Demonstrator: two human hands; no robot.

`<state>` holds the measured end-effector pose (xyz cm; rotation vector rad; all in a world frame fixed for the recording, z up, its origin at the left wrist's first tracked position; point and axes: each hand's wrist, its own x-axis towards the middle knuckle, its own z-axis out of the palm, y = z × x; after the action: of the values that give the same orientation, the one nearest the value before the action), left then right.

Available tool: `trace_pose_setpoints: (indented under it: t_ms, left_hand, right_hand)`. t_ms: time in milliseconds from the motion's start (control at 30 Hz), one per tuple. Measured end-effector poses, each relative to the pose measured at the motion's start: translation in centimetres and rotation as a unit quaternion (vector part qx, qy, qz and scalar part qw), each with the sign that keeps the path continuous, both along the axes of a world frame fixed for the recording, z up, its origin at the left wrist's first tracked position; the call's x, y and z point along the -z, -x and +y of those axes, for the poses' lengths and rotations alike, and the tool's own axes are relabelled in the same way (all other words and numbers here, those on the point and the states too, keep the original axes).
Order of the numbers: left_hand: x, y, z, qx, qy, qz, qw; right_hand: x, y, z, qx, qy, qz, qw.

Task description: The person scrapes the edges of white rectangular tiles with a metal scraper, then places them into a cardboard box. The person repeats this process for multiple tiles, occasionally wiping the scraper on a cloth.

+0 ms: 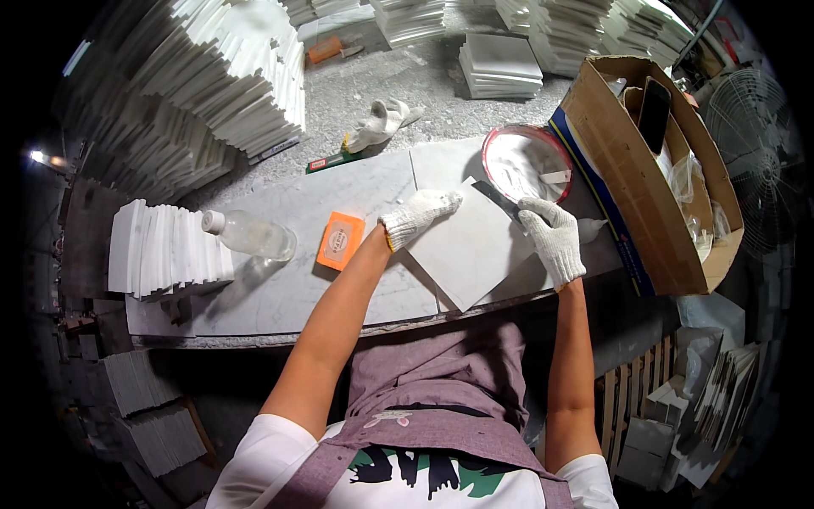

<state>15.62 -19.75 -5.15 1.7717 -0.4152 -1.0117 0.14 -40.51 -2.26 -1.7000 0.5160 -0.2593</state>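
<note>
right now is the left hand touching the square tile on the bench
Touching. The head view shows the gloved left hand lying flat on the upper corner of the pale square tile, with no gap between glove and stone.

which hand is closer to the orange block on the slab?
Left. The left hand lies on the square tile, just right of the orange block. The right hand is farther right, at the tile's far edge by the red-rimmed bowl.

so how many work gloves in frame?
3: one on the left hand, one on the right hand, and a spare glove lying on the floor beyond the bench; others may be hidden.
</note>
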Motion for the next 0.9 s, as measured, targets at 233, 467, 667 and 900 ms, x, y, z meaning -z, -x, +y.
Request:
trace_pose_setpoints:
  t_ms: [233, 467, 667, 900]
  left_hand:
    - [0.1, 0.1, 0.1, -0.002, 0.006, -0.011, 1.000]
    - [-0.7, 0.1, 0.0, 0.016, -0.007, -0.005, 1.000]
    - [-0.3, 0.2, 0.1, 0.001, 0.011, 0.001, 1.000]
    - [0.0, -0.2, -0.2, 0.016, -0.025, -0.004, 1.000]
  right_hand:
    - [0.1, 0.2, 0.1, 0.032, 0.022, -0.010, 0.999]
    - [0.3, 0.2, 0.4, 0.005, 0.036, -0.021, 0.999]
    - [0.2, 0.0, 0.7, 0.037, 0.060, -0.019, 0.997]
    - [0.4, 0.1, 0.7, 0.019, 0.069, -0.028, 0.997]
